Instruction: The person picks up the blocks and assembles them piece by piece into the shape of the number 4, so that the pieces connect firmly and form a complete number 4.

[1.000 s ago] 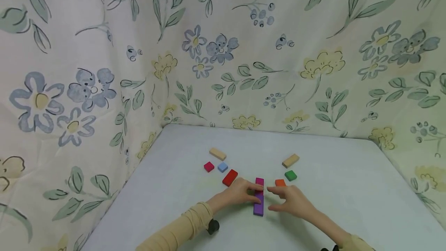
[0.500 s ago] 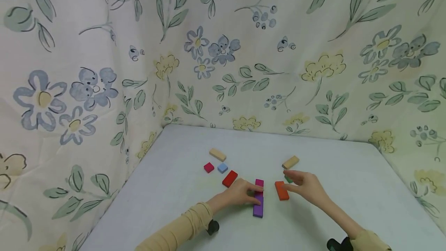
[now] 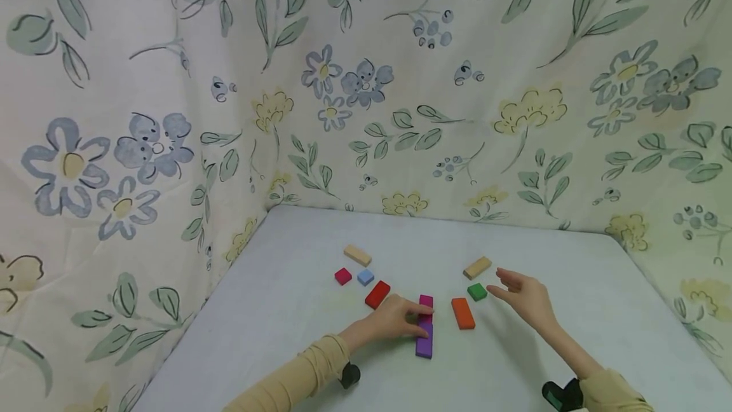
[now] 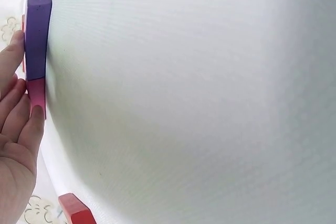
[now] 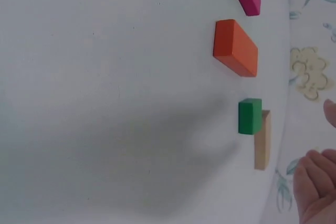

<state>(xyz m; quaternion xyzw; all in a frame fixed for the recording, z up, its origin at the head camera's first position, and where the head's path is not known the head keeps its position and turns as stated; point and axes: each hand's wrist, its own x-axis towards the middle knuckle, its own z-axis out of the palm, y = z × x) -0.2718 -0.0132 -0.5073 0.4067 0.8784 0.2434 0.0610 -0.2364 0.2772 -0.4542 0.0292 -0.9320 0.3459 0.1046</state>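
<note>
My left hand (image 3: 393,318) rests on two blocks lying end to end. Its fingers reach across the magenta block (image 3: 426,301), its thumb across the purple block (image 3: 424,347), and part of both is covered. In the left wrist view, the left hand (image 4: 18,150) touches the purple block (image 4: 38,40) and the magenta block (image 4: 37,90) along one side. My right hand (image 3: 527,301) hovers, fingers extended and holding nothing, just right of a small green block (image 3: 477,292). An orange block (image 3: 463,313) lies between the two hands.
Behind the green block lies a wooden block (image 3: 477,267). Left of the hands are a red block (image 3: 377,294), a small crimson block (image 3: 343,276), a light blue block (image 3: 365,277) and another wooden block (image 3: 357,255). Floral cloth (image 3: 400,145) hangs around the white table (image 3: 572,285).
My right hand has moved right and away from me, from beside the purple and magenta blocks, past the orange block and the green block. My left hand stays in place.
</note>
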